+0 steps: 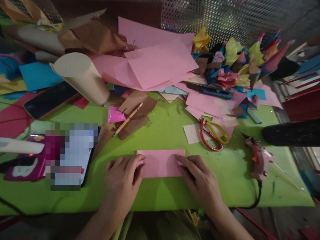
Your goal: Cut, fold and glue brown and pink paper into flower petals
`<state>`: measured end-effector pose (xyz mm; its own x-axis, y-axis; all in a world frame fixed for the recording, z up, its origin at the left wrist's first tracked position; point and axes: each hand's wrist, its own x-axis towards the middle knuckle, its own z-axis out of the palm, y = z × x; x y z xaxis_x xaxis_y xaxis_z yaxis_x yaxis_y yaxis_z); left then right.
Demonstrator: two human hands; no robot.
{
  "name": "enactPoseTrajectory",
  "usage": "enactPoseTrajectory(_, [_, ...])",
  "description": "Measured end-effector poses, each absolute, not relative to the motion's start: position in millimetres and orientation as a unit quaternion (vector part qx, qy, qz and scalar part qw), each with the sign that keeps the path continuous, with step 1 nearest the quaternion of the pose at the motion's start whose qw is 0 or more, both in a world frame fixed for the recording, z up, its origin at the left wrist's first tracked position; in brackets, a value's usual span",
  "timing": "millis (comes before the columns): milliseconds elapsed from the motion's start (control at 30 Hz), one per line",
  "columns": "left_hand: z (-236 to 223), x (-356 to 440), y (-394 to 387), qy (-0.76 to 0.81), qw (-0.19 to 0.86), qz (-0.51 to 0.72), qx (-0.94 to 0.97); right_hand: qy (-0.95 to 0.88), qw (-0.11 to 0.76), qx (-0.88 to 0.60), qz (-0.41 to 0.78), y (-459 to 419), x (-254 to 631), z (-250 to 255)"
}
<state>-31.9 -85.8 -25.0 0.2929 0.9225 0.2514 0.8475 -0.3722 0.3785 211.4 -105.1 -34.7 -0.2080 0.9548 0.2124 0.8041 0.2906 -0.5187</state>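
A small pink paper rectangle (162, 165) lies at the front of the green table, its long side running left to right. At its left end, my left hand (123, 176) grips the edge between thumb and curled fingers. The right end is held the same way by my right hand (198, 176), with the index finger on top of the paper. Both hands rest low, close to the table. Beyond the right hand are scissors (212, 135) with one red and one yellow handle, lying on paper scraps. My fingertips under the paper are hidden.
A pink glue gun (260, 160) with a cord lies right. On the left are a phone (75, 156), a magenta device (25, 163) and a dark phone (51, 100). Behind are a pencil (128, 119), a beige paper roll (85, 78), pink sheets (160, 63) and paper flowers (232, 51).
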Motion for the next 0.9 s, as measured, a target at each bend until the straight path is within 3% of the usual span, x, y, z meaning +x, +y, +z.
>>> enactPoseTrajectory(367, [-25.6,-34.6,-86.8,0.549,0.067,0.157,0.818,-0.773,0.207,-0.597,0.062,-107.6,211.7,-39.0])
enactPoseTrajectory(600, [-22.0,-30.7,-86.5,0.510,-0.003,0.147,0.848,-0.802,0.179,-0.566,0.066,-104.5,211.2,-33.6])
enactPoseTrajectory(733, [-20.6,-30.7,-84.1,0.382,0.037,0.124,0.915,-0.805,0.176,-0.563,0.056,-105.4,210.7,-33.0])
enactPoseTrajectory(900, [-19.1,-33.9,-91.7,0.374,0.062,0.068,0.923,-0.806,0.177,-0.563,0.039,-106.3,210.1,-36.9])
